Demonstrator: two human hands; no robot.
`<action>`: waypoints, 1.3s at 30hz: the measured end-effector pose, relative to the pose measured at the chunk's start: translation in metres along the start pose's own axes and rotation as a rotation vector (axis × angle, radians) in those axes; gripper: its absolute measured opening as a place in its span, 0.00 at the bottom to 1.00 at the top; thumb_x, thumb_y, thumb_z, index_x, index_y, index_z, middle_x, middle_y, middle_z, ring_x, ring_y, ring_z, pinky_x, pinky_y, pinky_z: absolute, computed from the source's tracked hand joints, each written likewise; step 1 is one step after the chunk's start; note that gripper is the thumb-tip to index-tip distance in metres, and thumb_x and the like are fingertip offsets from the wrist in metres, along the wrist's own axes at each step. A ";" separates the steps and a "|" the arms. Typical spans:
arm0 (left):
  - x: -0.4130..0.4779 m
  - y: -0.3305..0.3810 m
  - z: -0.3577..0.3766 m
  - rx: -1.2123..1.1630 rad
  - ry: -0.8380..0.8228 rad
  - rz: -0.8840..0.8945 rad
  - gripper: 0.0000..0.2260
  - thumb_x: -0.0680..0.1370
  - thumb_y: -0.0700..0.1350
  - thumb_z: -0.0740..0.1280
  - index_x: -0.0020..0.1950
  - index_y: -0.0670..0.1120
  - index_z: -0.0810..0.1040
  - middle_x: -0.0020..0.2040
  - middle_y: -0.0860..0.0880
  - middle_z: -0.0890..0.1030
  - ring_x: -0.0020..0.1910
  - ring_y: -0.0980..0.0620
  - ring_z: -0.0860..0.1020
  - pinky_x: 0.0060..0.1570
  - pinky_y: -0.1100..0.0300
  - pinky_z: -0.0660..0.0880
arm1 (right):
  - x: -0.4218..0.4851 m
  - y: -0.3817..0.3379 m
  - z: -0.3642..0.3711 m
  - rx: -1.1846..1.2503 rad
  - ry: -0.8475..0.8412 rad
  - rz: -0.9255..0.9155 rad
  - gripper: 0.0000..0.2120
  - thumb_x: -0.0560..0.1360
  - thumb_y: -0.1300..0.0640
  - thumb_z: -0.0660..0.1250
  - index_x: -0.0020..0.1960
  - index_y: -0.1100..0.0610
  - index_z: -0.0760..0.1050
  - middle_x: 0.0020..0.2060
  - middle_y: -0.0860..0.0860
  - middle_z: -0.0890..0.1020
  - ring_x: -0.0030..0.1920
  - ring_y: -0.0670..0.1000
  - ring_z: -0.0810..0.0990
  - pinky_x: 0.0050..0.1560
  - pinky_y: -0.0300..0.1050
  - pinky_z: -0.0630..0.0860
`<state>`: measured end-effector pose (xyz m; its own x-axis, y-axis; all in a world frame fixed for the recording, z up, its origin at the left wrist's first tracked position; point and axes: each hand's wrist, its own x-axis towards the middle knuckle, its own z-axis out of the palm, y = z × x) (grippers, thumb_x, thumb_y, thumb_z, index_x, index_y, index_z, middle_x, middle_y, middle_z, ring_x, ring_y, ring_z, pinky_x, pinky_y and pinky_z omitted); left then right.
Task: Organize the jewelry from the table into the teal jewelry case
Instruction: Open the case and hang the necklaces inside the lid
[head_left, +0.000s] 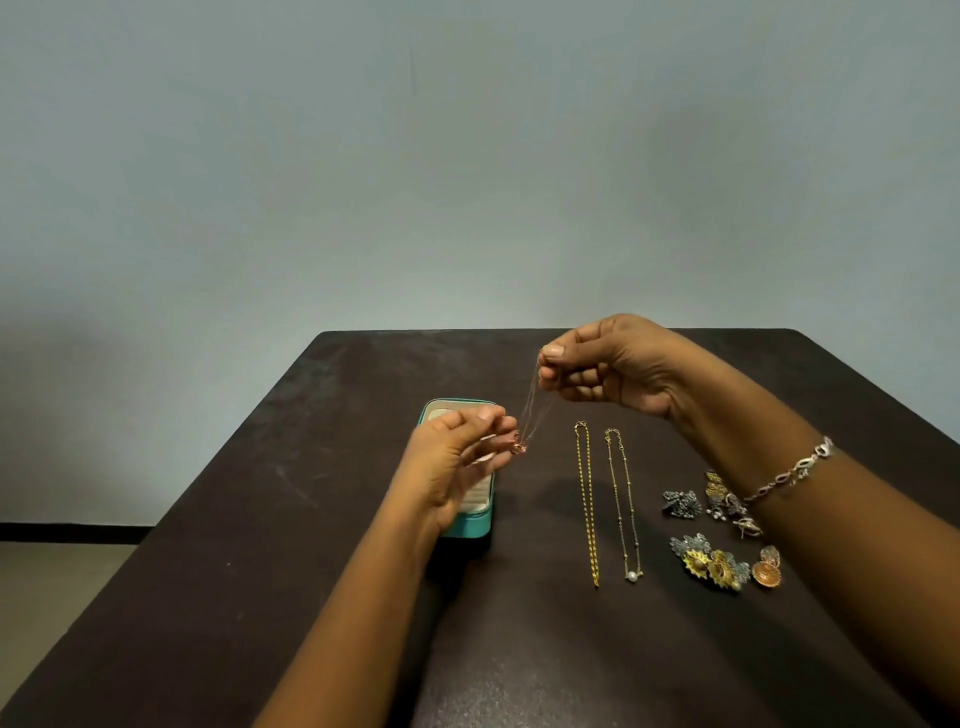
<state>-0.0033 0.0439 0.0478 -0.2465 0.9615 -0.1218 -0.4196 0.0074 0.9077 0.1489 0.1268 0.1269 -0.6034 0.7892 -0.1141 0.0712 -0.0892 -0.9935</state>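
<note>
A thin rose-gold necklace (531, 410) hangs in the air between my two hands. My right hand (608, 366) pinches its upper end above the table. My left hand (457, 462) pinches the lower end with the small pendant, just over the open teal jewelry case (470, 525). The case lies on the dark table (260, 519), partly hidden by my left hand. A yellow-gold chain (588, 504) and a fine chain with a pearl (623, 504) lie straight on the table to the right of the case.
Several earrings lie in a cluster at the right: dark silver ones (681, 503), gold flower ones (714, 566) and a copper round one (768, 571). A silver bracelet (795, 470) is on my right wrist. A grey wall stands behind the table.
</note>
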 end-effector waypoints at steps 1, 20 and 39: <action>0.005 0.003 -0.005 0.072 0.052 0.047 0.05 0.77 0.38 0.63 0.46 0.39 0.77 0.39 0.45 0.81 0.41 0.50 0.79 0.43 0.58 0.78 | 0.002 -0.002 0.001 -0.026 -0.004 0.001 0.04 0.72 0.66 0.65 0.38 0.62 0.76 0.27 0.52 0.82 0.31 0.47 0.82 0.34 0.36 0.77; 0.098 -0.026 -0.085 1.074 0.465 -0.036 0.10 0.76 0.46 0.66 0.54 0.44 0.73 0.54 0.44 0.78 0.52 0.45 0.77 0.51 0.52 0.75 | 0.027 -0.006 0.000 -0.172 0.021 -0.003 0.03 0.71 0.67 0.67 0.39 0.66 0.76 0.27 0.53 0.82 0.28 0.46 0.80 0.30 0.34 0.76; 0.078 -0.045 -0.095 0.982 0.345 0.298 0.11 0.80 0.46 0.56 0.60 0.47 0.70 0.47 0.50 0.78 0.46 0.49 0.76 0.47 0.52 0.72 | 0.060 -0.004 0.033 -0.233 0.022 -0.032 0.04 0.72 0.68 0.66 0.39 0.64 0.77 0.27 0.52 0.82 0.27 0.44 0.79 0.30 0.33 0.74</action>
<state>-0.0867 0.0925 -0.0405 -0.5199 0.8328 0.1901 0.5430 0.1504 0.8261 0.0863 0.1545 0.1237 -0.5912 0.8025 -0.0804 0.2355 0.0765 -0.9689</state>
